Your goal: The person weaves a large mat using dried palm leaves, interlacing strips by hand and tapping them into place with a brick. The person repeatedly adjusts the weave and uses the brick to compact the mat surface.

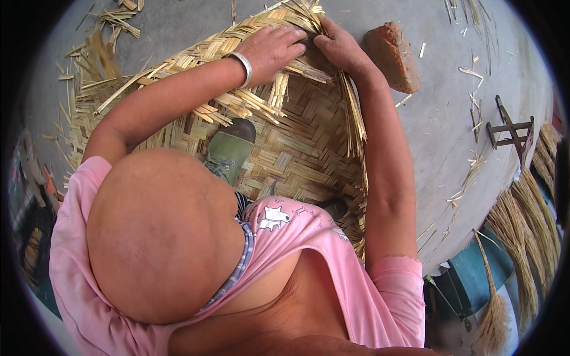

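A large mat or shallow basket of woven plant strips (307, 129) lies before me, its far edge folded up and inward. My left hand (271, 53), with a silver bangle at the wrist, presses flat on that raised edge, fingers pointing right. Just to its right, at the far corner, my right hand (340, 46) has its fingers around a bunch of strips (307, 15); the fingertips are partly hidden behind them. Loose strip ends (249, 104) stick out below my left forearm. A green canvas shoe (231, 149) stands on the weave.
A broken red brick (394, 58) lies right of my right hand. A small wooden frame (512, 129) and straw brooms (512, 240) are farther right. Strip scraps (118, 20) litter the grey floor (445, 102).
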A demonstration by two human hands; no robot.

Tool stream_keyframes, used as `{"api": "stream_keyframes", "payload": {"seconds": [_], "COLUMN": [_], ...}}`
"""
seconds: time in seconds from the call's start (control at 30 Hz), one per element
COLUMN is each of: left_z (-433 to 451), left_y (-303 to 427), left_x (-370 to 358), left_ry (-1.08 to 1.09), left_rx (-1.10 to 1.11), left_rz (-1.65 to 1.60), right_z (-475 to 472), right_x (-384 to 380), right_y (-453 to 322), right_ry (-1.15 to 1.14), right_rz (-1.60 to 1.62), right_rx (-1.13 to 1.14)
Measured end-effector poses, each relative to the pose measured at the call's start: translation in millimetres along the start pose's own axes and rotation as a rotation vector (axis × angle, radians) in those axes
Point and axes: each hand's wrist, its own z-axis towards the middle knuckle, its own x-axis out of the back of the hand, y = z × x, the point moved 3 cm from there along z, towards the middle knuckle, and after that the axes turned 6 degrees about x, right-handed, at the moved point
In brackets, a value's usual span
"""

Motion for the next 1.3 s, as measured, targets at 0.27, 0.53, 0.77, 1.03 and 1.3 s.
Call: {"api": "stream_keyframes", "payload": {"seconds": [0.27, 0.53, 0.77, 1.03, 1.3], "left_z": [-3, -2, 14, 14, 15], "left_y": [5, -6, -43, -50, -69], "left_x": [-11, -7, -2, 8, 7], "left_ry": [0.107, 0.105, -0.154, 0.002, 0.004], "left_rx": [0.075, 0.075, 0.4, 0.467, 0.496], "left_rz": [0.147, 0.076, -0.596, -0.853, -1.017], "right_z": [0, -3, 3, -4, -4], "right_x": [-2, 13, 10, 19, 16], "right_y": [5, 8, 12, 1, 0], "right_ry": [0.004, -0.07, -0.096, -0.073, -0.076], "right_rz": [0.059, 0.18, 0.267, 0.294, 0.29], "right_rx": [0.045, -0.102, 0.01, -0.092, -0.041]}}
